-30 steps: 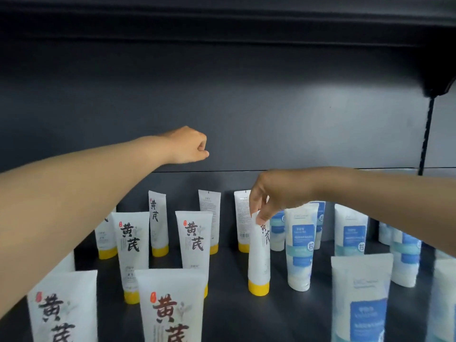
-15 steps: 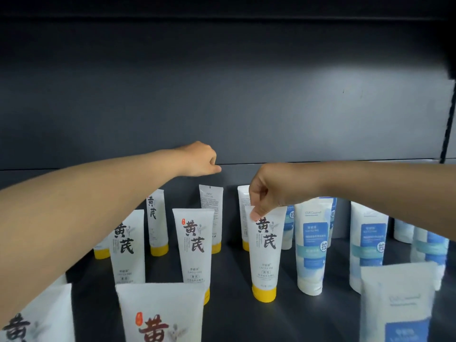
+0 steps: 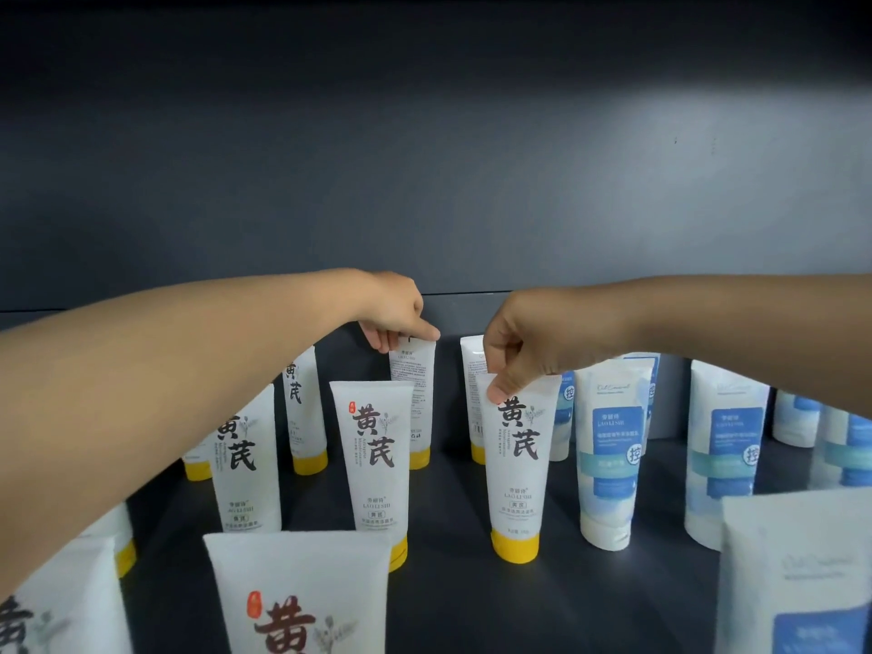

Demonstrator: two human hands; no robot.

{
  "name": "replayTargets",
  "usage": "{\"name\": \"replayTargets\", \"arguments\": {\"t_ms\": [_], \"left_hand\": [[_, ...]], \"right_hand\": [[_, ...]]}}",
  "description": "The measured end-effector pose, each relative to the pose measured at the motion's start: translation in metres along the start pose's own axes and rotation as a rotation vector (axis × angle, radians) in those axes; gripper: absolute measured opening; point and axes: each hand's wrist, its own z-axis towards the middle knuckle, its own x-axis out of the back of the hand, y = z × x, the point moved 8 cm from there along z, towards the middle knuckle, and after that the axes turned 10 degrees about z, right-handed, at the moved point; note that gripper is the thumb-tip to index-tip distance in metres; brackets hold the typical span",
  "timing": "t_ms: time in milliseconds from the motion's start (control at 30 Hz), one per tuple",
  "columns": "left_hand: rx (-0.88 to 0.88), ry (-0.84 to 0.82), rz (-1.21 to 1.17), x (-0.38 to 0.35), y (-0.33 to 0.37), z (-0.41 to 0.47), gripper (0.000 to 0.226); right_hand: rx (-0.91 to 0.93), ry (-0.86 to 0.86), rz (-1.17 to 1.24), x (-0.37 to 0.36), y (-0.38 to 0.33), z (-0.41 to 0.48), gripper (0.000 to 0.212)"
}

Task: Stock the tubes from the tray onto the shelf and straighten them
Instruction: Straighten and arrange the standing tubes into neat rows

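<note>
Yellow-capped tubes [image 3: 373,455] upright on shelf [image 3: 453,592]

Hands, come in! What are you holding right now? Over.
Left hand pinching top of back-row tube, back label forward. Right hand pinching top of yellow-capped tube, upright on shelf. Blue-label tube beside it, apart.

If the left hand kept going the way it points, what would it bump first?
The left hand pinches the top of the back-row tube. Going on, it would probably hit the dark back wall just behind, though depth is unclear.
</note>
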Motion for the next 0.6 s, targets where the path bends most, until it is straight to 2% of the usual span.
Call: {"name": "replayTargets", "arguments": {"t_ms": [300, 500, 600], "left_hand": [[-0.018, -0.077, -0.143, -0.002, 0.0, -0.012, 0.034], [-0.078, -0.052, -0.111, 0.0, 0.004, -0.013, 0.028], [-0.136, -0.03, -0.014, 0.002, 0.008, -0.013, 0.024]], "right_hand": [[-0.028, -0.035, 0.072, -0.001, 0.003, -0.003, 0.017], [-0.029, -0.018, 0.06, -0.002, 0.004, -0.003, 0.018], [-0.021, -0.031, 0.051, -0.002, 0.002, -0.003, 0.018]]}}
